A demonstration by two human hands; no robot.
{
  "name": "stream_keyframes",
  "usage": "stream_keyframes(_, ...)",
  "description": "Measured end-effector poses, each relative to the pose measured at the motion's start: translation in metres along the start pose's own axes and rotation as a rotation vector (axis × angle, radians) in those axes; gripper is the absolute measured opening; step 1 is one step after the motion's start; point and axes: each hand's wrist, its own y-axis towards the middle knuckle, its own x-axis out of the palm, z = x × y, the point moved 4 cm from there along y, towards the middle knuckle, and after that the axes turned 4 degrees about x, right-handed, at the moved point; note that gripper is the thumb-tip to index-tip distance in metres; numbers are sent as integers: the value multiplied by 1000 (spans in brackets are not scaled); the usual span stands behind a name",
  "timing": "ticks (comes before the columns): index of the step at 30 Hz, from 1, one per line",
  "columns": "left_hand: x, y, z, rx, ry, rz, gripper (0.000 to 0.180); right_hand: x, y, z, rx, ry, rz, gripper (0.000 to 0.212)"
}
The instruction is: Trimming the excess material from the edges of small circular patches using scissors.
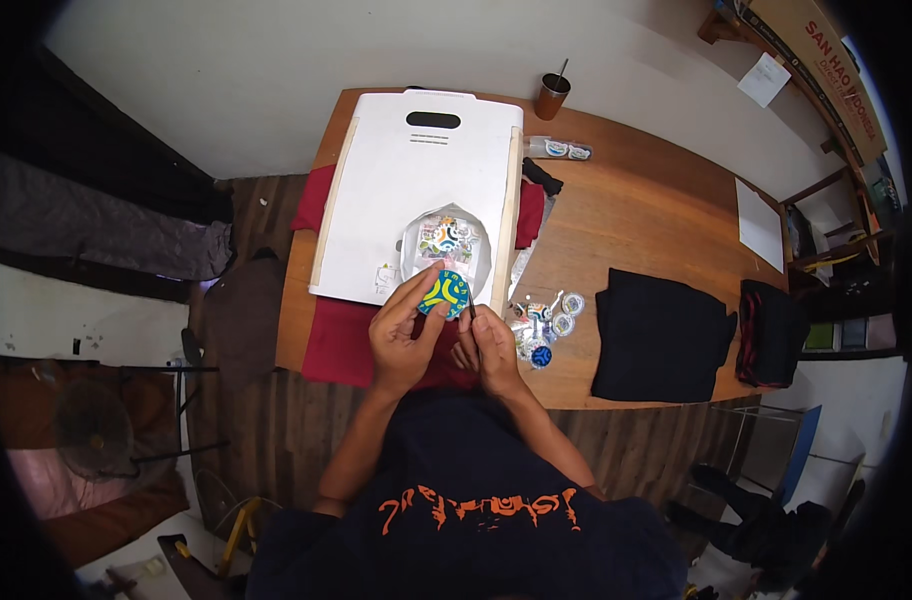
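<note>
My left hand point(396, 335) grips a round blue sticker or patch point(446, 292) with a yellow-green pattern, its thumb across the front. At the disc's right edge, my right hand point(493, 352) pinches a slim dark tool point(471, 300); its exact kind is too small to make out. Both hands are above the lower edge of a white board point(364, 190) with an oval handle slot. Just beyond the fingers, a pale round dish or lining point(483, 262) on the board holds several colourful printed pieces point(446, 236).
Dark red cloth point(334, 345) lies under the board on the wooden table point(646, 190). To the right are loose round stickers point(566, 318), folded black cloth point(661, 335) and a darker folded stack point(769, 330). A brown tumbler point(552, 97) with a straw stands at the back.
</note>
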Motion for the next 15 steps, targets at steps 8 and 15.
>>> stream_keyframes(8,-3,0,-5,-40,-61,-8,41,-6,0,-2,22,-10,-26,35)
stream_keyframes(15,-5,2,-1,-37,-94,-19,41,-7,-3,-10,78,26,-67,36)
